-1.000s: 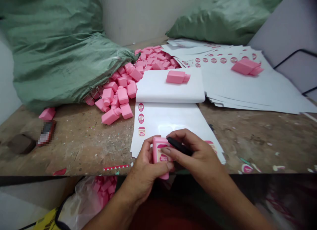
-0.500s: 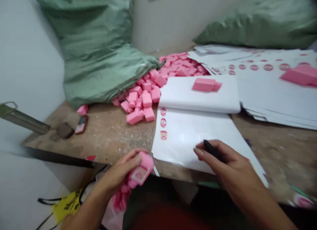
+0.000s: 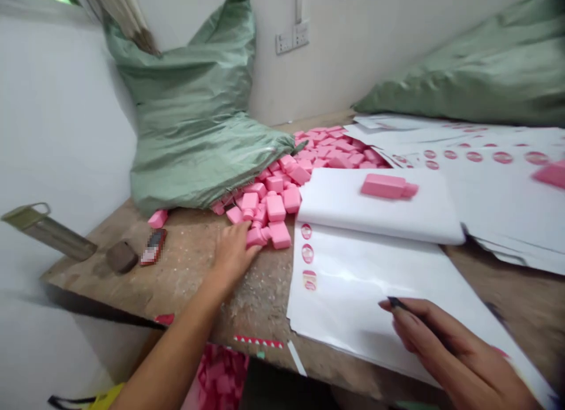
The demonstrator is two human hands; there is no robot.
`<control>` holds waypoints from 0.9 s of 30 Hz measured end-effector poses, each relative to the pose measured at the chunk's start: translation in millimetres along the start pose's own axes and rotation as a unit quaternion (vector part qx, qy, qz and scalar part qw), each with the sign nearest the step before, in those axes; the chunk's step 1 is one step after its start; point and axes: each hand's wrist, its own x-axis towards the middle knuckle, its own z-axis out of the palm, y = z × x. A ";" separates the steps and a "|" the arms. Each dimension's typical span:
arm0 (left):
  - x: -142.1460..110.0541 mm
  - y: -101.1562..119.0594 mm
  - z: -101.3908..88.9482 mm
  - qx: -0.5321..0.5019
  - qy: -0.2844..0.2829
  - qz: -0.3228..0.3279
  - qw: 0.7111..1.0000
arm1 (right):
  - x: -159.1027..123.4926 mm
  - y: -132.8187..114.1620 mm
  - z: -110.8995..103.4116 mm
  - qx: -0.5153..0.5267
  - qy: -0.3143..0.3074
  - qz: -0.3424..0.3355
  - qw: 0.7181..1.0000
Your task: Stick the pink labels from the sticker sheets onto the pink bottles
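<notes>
My left hand reaches to the front of a heap of small pink plastic bottles. Its thumb and fingers close around one pink bottle lying on its side on the table. Over the lower part of a sticker sheet, my right hand pinches a slim black tool; most of it is hidden by the fingers, so its kind is unclear. Round and square pink stickers run down the sheet's left side. Another pink bottle rests on the sheet's folded-back upper part.
A green woven sack leans behind the heap; another green sack lies at right. Stacked sticker sheets cover the right side. At left are a phone, a dark lump and a metal flask. More bottles lie below the table edge.
My left hand has let go of a labelled pink bottle near the table edge and moved up to the heap, onto another bottle. My right hand still pinches the black tool. The view has tilted up.
</notes>
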 end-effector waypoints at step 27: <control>-19.7 70.7 36.4 -0.634 -0.097 -0.349 0.684 | 30.1 -11.9 18.3 -0.238 -0.112 -0.031 0.964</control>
